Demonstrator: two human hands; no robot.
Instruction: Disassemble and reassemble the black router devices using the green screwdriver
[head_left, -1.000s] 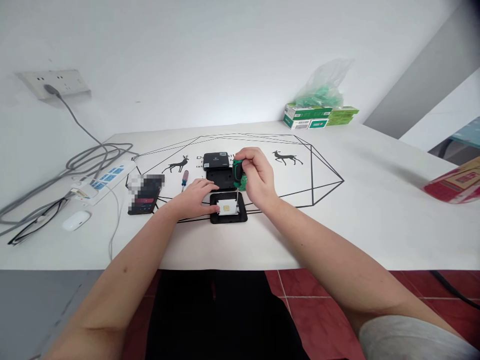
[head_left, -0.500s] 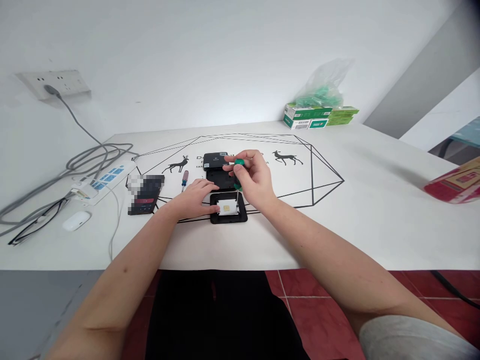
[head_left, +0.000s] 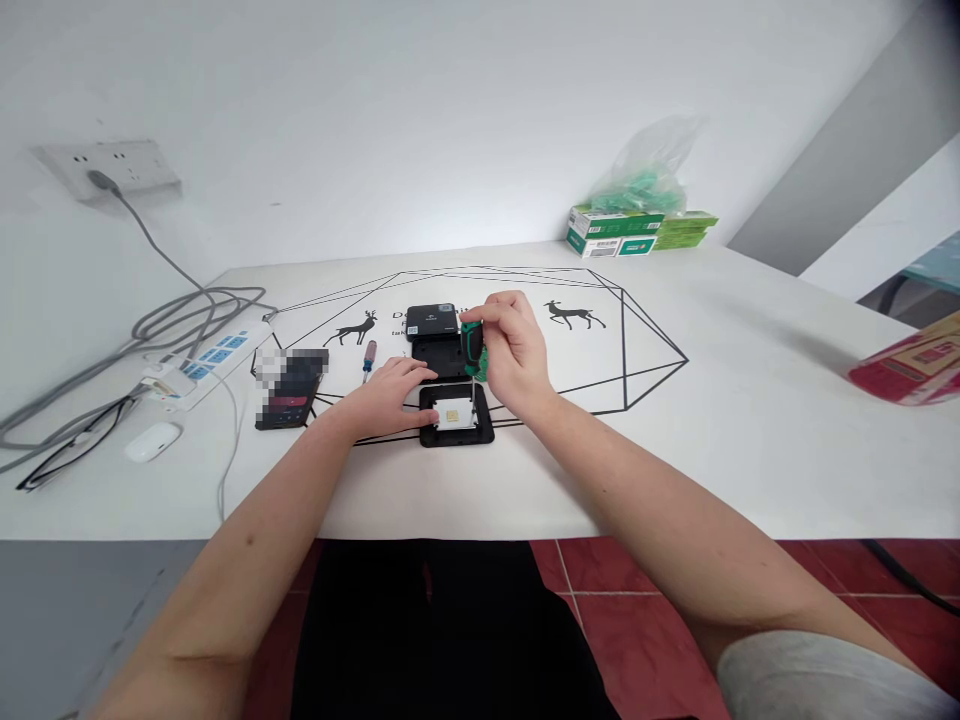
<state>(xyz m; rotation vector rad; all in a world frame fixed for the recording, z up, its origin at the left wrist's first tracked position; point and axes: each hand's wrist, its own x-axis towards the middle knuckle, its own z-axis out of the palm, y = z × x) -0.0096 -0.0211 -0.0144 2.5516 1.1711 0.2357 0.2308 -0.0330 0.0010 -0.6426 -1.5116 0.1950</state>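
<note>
A black case part (head_left: 486, 432) with a silver plate (head_left: 453, 414) inside lies near the table's front edge. My left hand (head_left: 391, 398) rests at its left side, thumb on the plate's left edge and fingers spread over the table. My right hand (head_left: 513, 350) grips a green and black screwdriver (head_left: 472, 345), held upright with its tip at the plate's right edge. Behind are a black tray-like part (head_left: 441, 359) and a black drive-like box (head_left: 432, 320). A second screwdriver (head_left: 370, 358) lies left of them.
To the left are a phone (head_left: 291, 390), a white earbud case (head_left: 153, 441), glasses (head_left: 75, 448), a power strip (head_left: 225, 357) and grey cables. Green-and-white boxes (head_left: 616, 226) with a plastic bag (head_left: 649, 170) stand at the back right. A red package (head_left: 911, 368) lies far right.
The fingers of my right hand have shifted on the screwdriver, leaving more of its handle showing. My left hand has stayed in place.
</note>
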